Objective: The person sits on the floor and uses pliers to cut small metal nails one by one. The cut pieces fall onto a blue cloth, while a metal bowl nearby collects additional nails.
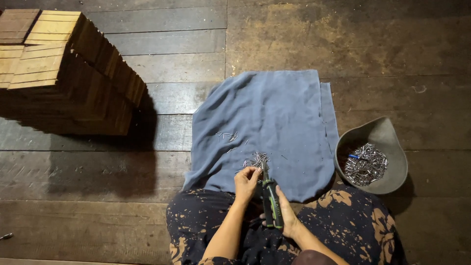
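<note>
Right hand (287, 216) around pliers (271, 198)

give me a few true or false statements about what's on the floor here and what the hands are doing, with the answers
1. The right hand holds green-handled pliers. True.
2. The grey bowl is empty. False: it holds small metal pieces.
3. A blue-grey cloth lies on the plank floor. True.
4. The stacked wooden slats sit on the cloth. False: they stand on the floor, apart, at the far left.
5. The left hand rests in the bowl. False: it is at the plier tips.
</note>
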